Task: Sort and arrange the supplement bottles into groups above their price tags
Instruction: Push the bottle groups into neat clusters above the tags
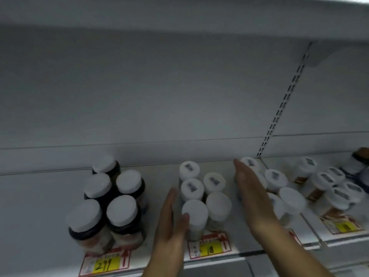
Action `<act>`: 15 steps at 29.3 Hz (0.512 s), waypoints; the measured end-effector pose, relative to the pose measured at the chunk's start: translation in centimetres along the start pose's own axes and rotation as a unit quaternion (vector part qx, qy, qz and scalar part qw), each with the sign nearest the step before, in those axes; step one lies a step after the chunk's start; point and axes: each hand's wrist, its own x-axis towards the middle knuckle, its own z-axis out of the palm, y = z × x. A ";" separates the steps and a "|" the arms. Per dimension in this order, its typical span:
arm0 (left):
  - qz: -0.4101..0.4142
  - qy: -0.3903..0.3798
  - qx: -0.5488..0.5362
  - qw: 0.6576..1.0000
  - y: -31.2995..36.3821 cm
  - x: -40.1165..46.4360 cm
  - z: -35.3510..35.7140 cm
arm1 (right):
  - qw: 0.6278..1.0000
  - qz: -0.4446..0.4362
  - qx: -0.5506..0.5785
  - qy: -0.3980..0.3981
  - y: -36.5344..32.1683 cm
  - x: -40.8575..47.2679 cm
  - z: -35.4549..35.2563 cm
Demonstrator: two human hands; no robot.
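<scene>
Both hands are flat and unclenched, gripping nothing. The left hand (169,222) and right hand (253,198) are flanking the cluster of small white-capped supplement bottles (203,196) near the white metal shelf's (40,206) front edge, apparently squaring it above the red-and-yellow price tag (209,246). The bottles are lying between the palms, the left thumb touching the front one.

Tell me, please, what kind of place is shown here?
Most likely a shop aisle, perhaps a pharmacy. Capped supplement bottles stand in groups on a white metal shelf, yellow price tags are fixed to its front edge, and a slotted upright carries the shelving.
</scene>
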 end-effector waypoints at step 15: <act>-0.040 0.037 -0.142 0.988 -2.6 2.7 3.4 | 0.982 0.070 0.120 -0.131 6.3 -0.2 1.1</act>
